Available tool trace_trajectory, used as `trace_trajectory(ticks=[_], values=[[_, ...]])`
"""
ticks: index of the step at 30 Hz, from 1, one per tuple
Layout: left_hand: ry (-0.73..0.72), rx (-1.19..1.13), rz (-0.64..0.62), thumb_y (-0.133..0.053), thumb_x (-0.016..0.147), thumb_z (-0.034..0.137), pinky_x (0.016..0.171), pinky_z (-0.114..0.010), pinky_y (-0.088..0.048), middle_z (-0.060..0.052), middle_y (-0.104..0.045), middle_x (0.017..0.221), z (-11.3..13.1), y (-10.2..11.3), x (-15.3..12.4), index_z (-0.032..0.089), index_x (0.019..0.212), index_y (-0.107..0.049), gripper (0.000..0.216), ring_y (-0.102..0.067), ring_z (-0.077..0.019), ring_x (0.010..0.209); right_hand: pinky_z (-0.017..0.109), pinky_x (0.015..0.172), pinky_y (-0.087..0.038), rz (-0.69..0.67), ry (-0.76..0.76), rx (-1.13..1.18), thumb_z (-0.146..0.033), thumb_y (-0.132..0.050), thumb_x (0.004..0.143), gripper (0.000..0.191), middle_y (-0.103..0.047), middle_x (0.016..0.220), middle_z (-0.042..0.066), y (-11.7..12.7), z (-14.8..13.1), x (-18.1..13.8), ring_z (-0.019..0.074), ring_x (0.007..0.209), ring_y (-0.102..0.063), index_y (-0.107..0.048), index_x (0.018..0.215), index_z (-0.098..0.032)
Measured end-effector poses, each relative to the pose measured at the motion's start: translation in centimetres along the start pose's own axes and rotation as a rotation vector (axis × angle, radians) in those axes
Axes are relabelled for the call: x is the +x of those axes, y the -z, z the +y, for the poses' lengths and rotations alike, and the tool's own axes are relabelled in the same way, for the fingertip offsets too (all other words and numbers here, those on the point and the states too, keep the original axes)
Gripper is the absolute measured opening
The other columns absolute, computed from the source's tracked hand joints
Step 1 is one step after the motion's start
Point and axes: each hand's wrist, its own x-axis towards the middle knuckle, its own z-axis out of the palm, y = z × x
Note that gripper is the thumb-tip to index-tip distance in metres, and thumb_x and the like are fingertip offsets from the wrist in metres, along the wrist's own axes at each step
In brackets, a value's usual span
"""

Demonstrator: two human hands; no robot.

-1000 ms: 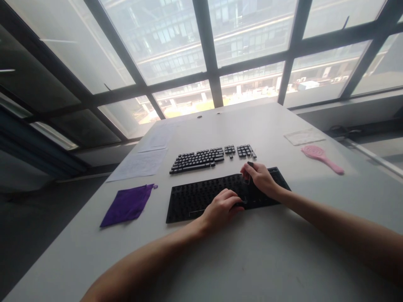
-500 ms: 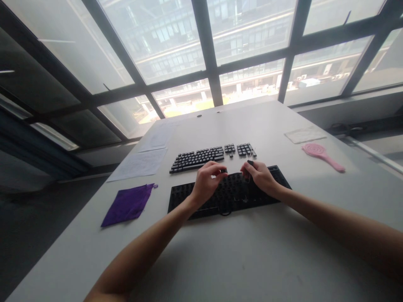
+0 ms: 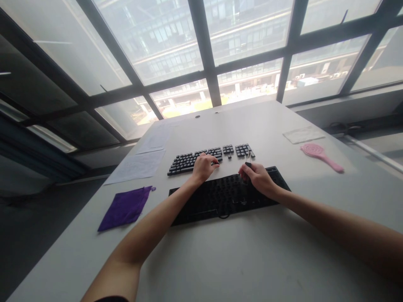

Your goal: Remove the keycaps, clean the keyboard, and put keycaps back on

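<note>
My left hand (image 3: 204,167) is at the near edge of the laid-out block of black keycaps (image 3: 182,162). A dark keycap (image 3: 215,163) is pinched at its fingertips, partly hidden. Closed around the black handle of a wire keycap puller (image 3: 248,164), my right hand (image 3: 257,178) hovers over the right part of the black keyboard base (image 3: 229,197). Thin metal wires stick out above and below that fist. The base lies bare of keycaps across the part I can see. Smaller groups of keycaps (image 3: 228,149) and number-pad keycaps (image 3: 244,150) sit behind it.
A purple drawstring bag (image 3: 126,207) lies to the left, with white paper sheets (image 3: 137,167) behind it. On the right are a pink hairbrush (image 3: 321,156) and a pale flat packet (image 3: 302,134). The white table (image 3: 201,260) reaches back to tall windows.
My left hand has moved away from the keyboard base, forward and left to the laid-out keycaps, carrying a keycap. My right hand stays almost in place with the puller.
</note>
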Motion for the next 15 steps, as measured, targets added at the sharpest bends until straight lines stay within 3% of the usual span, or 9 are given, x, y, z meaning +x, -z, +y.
trace_trajectory(ticks=[15], values=[[0.031, -0.013, 0.02, -0.08, 0.075, 0.021, 0.089, -0.038, -0.046, -0.005, -0.069, 0.093, -0.24, 0.23, -0.01, 0.02, 0.083, -0.073, 0.011, -0.057, -0.0237, 0.094, 0.028, 0.059, -0.044, 0.007, 0.009, -0.01, -0.053, -0.056, 0.09, 0.041, -0.062, 0.062, 0.002, 0.03, 0.05, 0.03, 0.0155, 0.059, -0.055, -0.066, 0.071, -0.018]])
